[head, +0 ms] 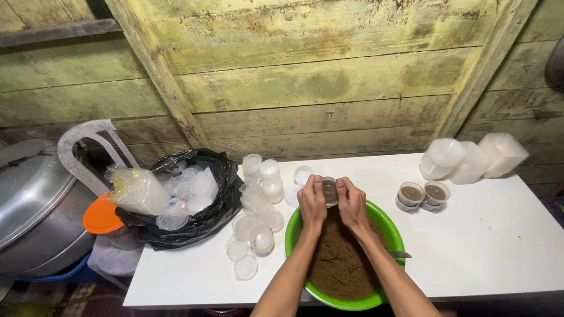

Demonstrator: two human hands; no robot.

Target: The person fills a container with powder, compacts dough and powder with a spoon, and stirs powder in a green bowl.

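Both my hands meet over the far rim of a green bowl (390,230) full of brown paste. Between them is a small clear plastic cup (329,190) with brown filling. My left hand (312,202) grips its left side and my right hand (352,202) presses on its right side, fingers curled over the top. A metal spoon handle (400,254) pokes out over the bowl's right rim. Empty small cups and lids (257,226) lie scattered left of the bowl.
A black bag (207,218) of clear cups and lids sits at the left of the white table (487,240). Filled, lidded cups (423,194) and stacks of white containers (470,157) stand at the right. A large metal pot (32,199) and white plastic chair (88,147) stand left of the table.
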